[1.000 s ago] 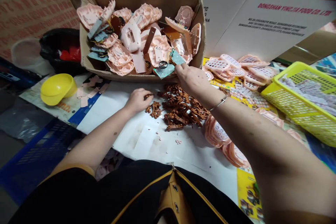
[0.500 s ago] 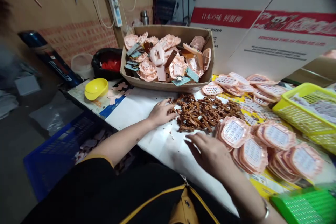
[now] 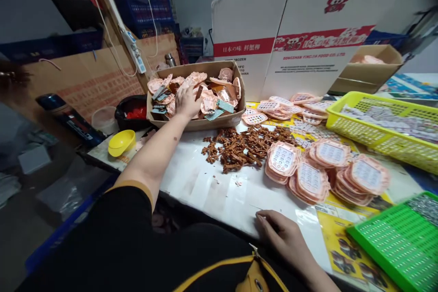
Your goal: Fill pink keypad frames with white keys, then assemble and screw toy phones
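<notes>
My left hand [image 3: 187, 101] reaches over the front of a cardboard box [image 3: 208, 123] and lies on the pink molded plastic shells [image 3: 195, 78] inside. Its fingers look spread, with their tips partly lost among the shells. Near the front edge of the white work surface, my right hand [image 3: 282, 232] rests with its fingers curled in and nothing visible in them. Between the hands lies a loose pile of small brown plastic pieces [image 3: 244, 148]. Stacks of pink plates with printed keypad faces [image 3: 282, 159] stand right of this pile.
A yellow bowl [image 3: 122, 143] and a black-lined bin [image 3: 132, 114] are at the left. On the right are a yellow basket [image 3: 372, 130] of pale pieces and a green tray [image 3: 393, 237]. A white carton [image 3: 246, 23] stands upright behind the surface.
My left hand has gone from the brown pile up into the cardboard box. My right hand has drawn back towards the front edge and curled. The view has shifted right and up.
</notes>
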`<action>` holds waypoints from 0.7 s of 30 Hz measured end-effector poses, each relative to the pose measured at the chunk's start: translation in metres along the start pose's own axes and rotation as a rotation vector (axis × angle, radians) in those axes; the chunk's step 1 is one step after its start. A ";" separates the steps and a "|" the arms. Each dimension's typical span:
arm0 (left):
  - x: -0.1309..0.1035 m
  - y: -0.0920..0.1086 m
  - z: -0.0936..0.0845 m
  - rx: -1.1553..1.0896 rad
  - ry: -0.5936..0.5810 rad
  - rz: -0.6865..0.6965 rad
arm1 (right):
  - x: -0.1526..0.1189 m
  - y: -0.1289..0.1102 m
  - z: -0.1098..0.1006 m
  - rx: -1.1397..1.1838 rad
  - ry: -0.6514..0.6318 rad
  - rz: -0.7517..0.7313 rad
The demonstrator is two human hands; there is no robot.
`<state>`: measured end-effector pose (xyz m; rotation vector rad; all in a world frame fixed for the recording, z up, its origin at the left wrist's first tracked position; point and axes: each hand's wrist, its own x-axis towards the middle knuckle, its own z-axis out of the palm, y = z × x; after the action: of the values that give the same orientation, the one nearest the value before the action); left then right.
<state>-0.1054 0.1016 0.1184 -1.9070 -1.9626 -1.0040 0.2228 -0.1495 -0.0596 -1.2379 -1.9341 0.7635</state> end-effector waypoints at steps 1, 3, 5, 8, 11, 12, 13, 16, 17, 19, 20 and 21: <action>0.009 0.003 0.002 0.022 -0.012 -0.027 | 0.002 -0.002 -0.001 0.005 0.001 0.003; 0.021 0.009 0.004 0.058 -0.006 -0.023 | 0.006 -0.005 -0.003 0.021 0.006 0.004; 0.028 0.015 0.005 0.094 -0.031 0.117 | 0.008 -0.006 -0.004 0.049 0.012 0.005; 0.036 0.025 0.007 0.127 -0.234 0.432 | 0.010 -0.003 -0.006 0.100 0.007 0.018; 0.046 0.034 0.013 0.290 -0.466 0.564 | 0.013 0.001 -0.008 0.131 -0.029 0.037; 0.049 0.036 0.015 0.365 -0.512 0.576 | 0.013 0.002 -0.008 0.137 -0.037 0.045; 0.053 0.038 0.017 0.433 -0.543 0.580 | 0.014 0.003 -0.009 0.144 -0.041 0.051; 0.061 0.040 0.019 0.516 -0.515 0.568 | 0.013 0.008 -0.009 0.175 -0.058 0.063; 0.064 0.039 0.018 0.522 -0.491 0.570 | 0.013 0.010 -0.008 0.188 -0.064 0.063; 0.068 0.036 0.013 0.524 -0.441 0.573 | 0.012 0.012 -0.008 0.208 -0.071 0.061; 0.070 0.034 0.009 0.523 -0.421 0.571 | 0.012 0.013 -0.007 0.214 -0.072 0.059; 0.072 0.032 0.005 0.518 -0.408 0.567 | 0.012 0.013 -0.007 0.217 -0.072 0.059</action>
<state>-0.0832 0.1594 0.1676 -2.2385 -1.4775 0.0472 0.2317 -0.1325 -0.0628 -1.1522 -1.8223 1.0314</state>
